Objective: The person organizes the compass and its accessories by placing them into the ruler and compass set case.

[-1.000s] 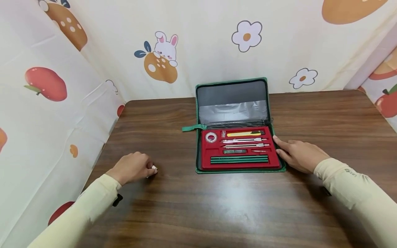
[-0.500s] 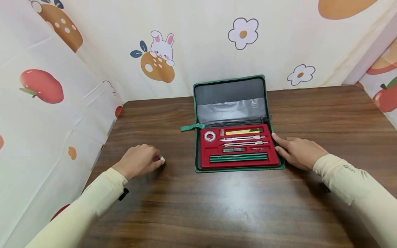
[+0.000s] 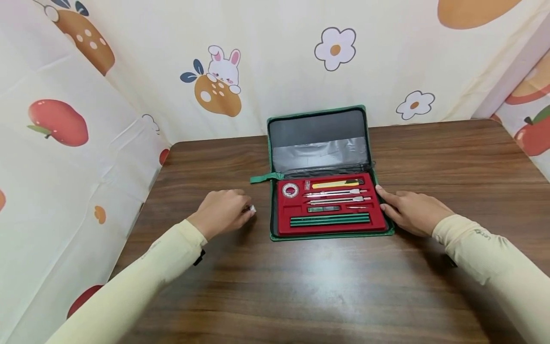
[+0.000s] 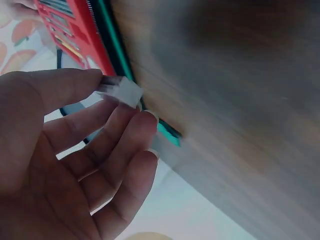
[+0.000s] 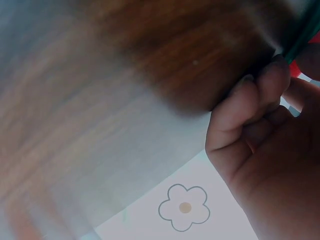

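Note:
My left hand (image 3: 225,212) pinches a small white eraser (image 4: 125,91) between thumb and fingers, left of the drawing set case. In the left wrist view a dark band shows on the eraser. The green zip case (image 3: 275,227) lies unfolded, its lid leaning against the curtain. My right hand (image 3: 417,212) holds the case's right edge with thumb and forefinger; its other fingers are bent in the right wrist view. The red tray (image 3: 331,231) bears green pencils (image 3: 330,220), two compasses (image 3: 337,200), a yellow cutter (image 3: 335,185) and a round white ring-shaped piece (image 3: 290,190).
A bare recess (image 3: 293,210) shows in the tray's left part. A green strap (image 3: 262,178) sticks out left from the case. A printed curtain (image 3: 283,62) closes off the back and left sides of the wooden table (image 3: 301,286).
My left hand has moved right and slightly away from me with the eraser, closer to the case. The right hand stays at the case edge. The head view has shifted slightly.

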`<state>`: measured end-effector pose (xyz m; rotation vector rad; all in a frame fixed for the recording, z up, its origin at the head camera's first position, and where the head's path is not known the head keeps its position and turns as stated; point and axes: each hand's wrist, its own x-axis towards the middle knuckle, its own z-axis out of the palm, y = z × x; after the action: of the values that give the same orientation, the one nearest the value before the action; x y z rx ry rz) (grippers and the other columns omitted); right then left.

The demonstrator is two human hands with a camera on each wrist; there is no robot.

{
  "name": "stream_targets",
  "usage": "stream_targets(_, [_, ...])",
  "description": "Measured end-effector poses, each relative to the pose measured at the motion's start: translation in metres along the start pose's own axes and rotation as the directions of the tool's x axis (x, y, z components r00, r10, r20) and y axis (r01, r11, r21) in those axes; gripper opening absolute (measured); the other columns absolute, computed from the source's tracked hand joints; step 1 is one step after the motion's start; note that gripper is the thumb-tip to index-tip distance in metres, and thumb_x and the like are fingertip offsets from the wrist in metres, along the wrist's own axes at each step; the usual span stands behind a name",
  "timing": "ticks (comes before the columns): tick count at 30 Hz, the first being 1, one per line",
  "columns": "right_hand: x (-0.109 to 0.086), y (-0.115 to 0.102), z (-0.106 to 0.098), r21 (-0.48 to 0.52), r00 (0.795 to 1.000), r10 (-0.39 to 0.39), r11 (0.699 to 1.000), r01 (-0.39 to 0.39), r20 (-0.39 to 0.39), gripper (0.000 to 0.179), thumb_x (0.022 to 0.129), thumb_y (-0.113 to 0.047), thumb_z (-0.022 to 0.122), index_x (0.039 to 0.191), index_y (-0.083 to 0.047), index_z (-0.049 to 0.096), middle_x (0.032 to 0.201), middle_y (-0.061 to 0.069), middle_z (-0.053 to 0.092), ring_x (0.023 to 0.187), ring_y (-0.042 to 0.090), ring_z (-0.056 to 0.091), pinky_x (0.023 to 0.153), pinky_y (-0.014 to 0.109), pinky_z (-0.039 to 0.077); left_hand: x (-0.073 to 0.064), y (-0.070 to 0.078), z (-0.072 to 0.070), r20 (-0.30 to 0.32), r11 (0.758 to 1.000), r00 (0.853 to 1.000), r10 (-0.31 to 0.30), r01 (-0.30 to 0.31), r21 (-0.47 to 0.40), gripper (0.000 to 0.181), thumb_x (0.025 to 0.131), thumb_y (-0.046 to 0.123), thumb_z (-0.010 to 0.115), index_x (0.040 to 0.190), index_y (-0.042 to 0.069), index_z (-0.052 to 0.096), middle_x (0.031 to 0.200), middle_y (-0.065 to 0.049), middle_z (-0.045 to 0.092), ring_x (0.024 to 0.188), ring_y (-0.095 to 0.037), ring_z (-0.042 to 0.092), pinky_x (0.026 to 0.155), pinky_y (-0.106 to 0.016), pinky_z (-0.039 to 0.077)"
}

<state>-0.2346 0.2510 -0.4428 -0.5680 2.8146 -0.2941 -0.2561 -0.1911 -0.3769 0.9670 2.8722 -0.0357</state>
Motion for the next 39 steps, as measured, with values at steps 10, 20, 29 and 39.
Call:
stream_targets(10, [-0.001, -0.003, -0.002, 0.003, 1.0, 0.016, 1.0, -0.016, 0.005, 0.06, 0.102, -0.033, 0.056, 0.152, -0.003, 0.041, 0.129, 0.035, 0.058, 0.111, 0.049, 0.061, 0.09, 0.065, 0.048, 0.028, 0.023, -0.001, -0.036, 0.996, 0.995, 0.088, -0.088, 0.013, 0.023, 0.091, 0.031, 0.074, 0.108, 0.016, 0.076, 0.094, -0.003, 0.065, 0.07, -0.013, 0.061, 0.057, -0.032, 0.056])
stream_targets(20, [-0.001, -0.003, -0.001, 0.007, 1.0, 0.02, 1.0, -0.02, 0.011, 0.06, 0.102, -0.034, 0.055, 0.153, -0.004, 0.04, 0.13, 0.035, 0.057, 0.113, 0.05, 0.06, 0.091, 0.065, 0.048, 0.047, 0.047, 0.007, 0.0, 0.991, 0.992, 0.124, -0.124, 0.053, 0.035, 0.094, 0.041, 0.068, 0.121, 0.019, 0.073, 0.107, -0.005, 0.068, 0.088, -0.017, 0.067, 0.07, -0.036, 0.059])
stream_targets(29, [-0.002, -0.002, -0.001, 0.01, 1.0, 0.013, 1.0, -0.013, -0.01, 0.059, 0.102, -0.033, 0.055, 0.152, -0.005, 0.042, 0.128, 0.033, 0.059, 0.11, 0.048, 0.062, 0.09, 0.064, 0.049, 0.065, 0.063, 0.013, 0.094, 0.994, 0.99, 0.101, -0.105, 0.041, 0.036, 0.095, 0.044, 0.066, 0.124, 0.022, 0.072, 0.115, -0.004, 0.069, 0.087, -0.018, 0.069, 0.069, -0.037, 0.059])
stream_targets(39, [-0.002, 0.001, 0.0, 0.003, 1.0, 0.005, 1.0, -0.004, -0.018, 0.058, 0.102, -0.033, 0.055, 0.151, -0.004, 0.043, 0.125, 0.035, 0.059, 0.107, 0.048, 0.064, 0.087, 0.064, 0.05, 0.07, 0.067, 0.016, 0.078, 0.989, 0.989, 0.122, -0.127, 0.069, 0.029, 0.095, 0.041, 0.067, 0.115, 0.021, 0.073, 0.109, -0.002, 0.069, 0.084, -0.018, 0.068, 0.067, -0.036, 0.059])
